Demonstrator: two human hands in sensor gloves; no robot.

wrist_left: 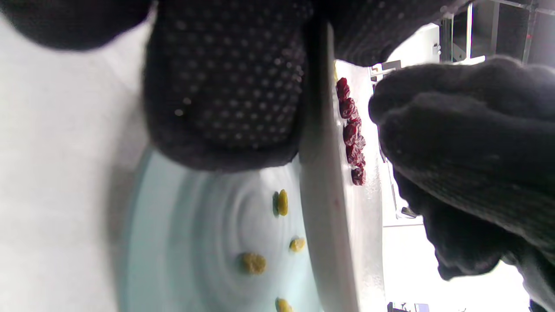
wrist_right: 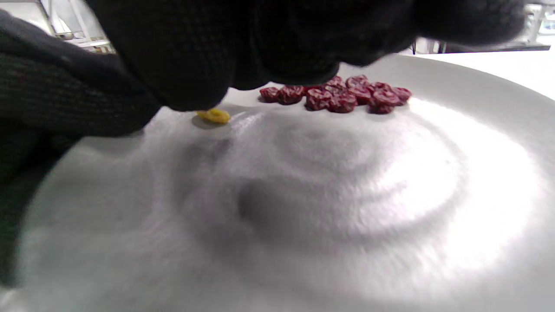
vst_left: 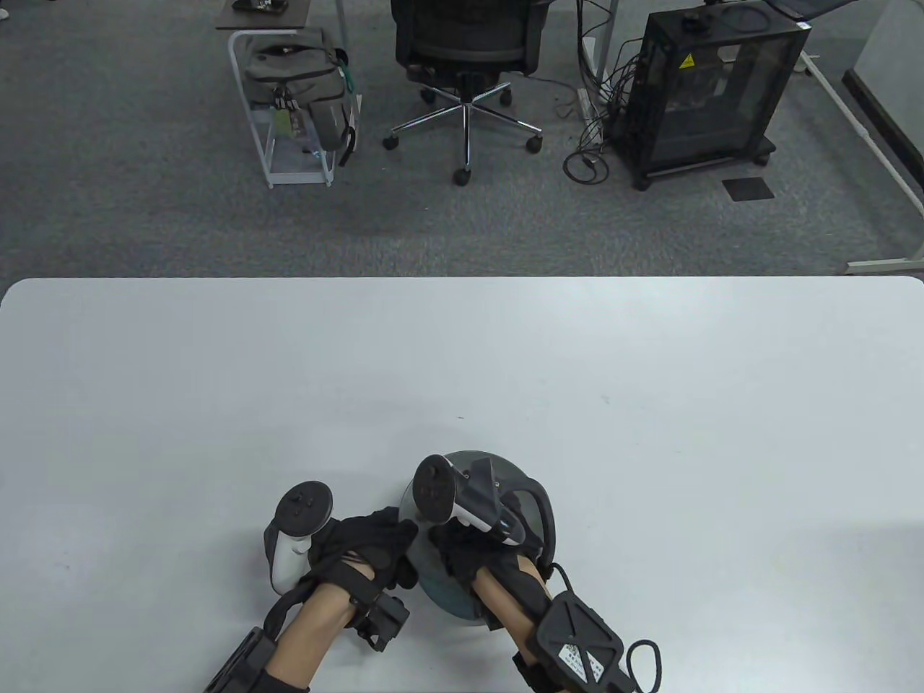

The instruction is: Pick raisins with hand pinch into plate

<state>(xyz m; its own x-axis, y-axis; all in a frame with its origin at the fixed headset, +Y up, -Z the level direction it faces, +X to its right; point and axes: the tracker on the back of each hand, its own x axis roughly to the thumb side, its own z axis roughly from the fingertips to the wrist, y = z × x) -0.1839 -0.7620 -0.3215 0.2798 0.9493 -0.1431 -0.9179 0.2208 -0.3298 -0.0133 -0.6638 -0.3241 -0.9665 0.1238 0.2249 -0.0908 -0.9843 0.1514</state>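
1. Steadying the plate (wrist_right: pixel 455 108): left hand (vst_left: pixel 361 556) set against its rim, probably to stop it sliding on the table (vst_left: pixel 462 361) while raisins land.
2. Left finger pad flat along the rim edge in the left wrist view; full grip round the rim cannot be confirmed.
3. Right hand (vst_left: pixel 469 552) held low over the plate, palm down, fingertips bunched together.
4. Yellow raisin (wrist_right: pixel 213 115) directly under those fingertips, on the plate surface; pinched or already let go cannot be told.
5. Red raisins (wrist_right: pixel 338 95) clustered on the plate's far side, apart from the yellow raisin.
6. Blue plate (wrist_left: pixel 182 242) beside and below, carrying more yellow raisins (wrist_left: pixel 253 263): judged to be the source.
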